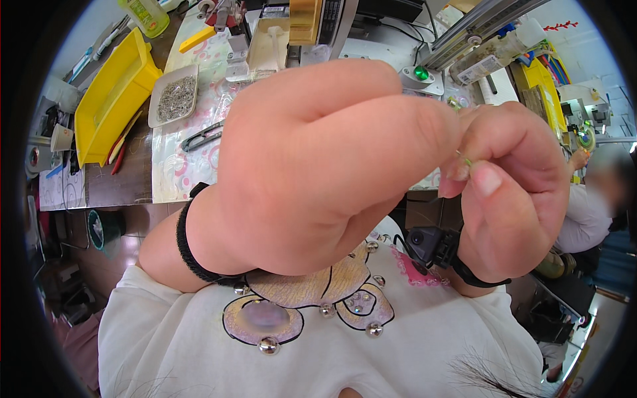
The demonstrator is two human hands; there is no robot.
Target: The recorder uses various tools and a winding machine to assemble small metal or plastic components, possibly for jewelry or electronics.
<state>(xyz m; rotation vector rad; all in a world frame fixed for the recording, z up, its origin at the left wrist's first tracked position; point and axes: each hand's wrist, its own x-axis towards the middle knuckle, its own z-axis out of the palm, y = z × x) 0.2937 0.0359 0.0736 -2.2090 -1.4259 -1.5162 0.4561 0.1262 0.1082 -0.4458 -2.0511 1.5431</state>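
Observation:
Close to the camera, my left hand (pixel 325 152) is closed, its thumb and curled fingers pressed together and pointing right. What sits in its pinch is hidden behind the thumb. My right hand (pixel 521 186) meets it at the fingertips and pinches a tiny green piece (pixel 468 161) between thumb and finger. A thin, wire-like end shows beside that piece; it is too small to tell more. Both hands are raised in front of my white shirt, short of the table edge. A black band circles each wrist, and a small black camera (pixel 428 245) is on the right one.
Behind my left hand lie thread snips (pixel 202 136) and a white tray (pixel 154 113) of small metal parts. Farther left stands a yellow bin (pixel 109 99). A bench machine with a green button (pixel 421 73) stands at the back. Another person (pixel 587 215) sits at far right.

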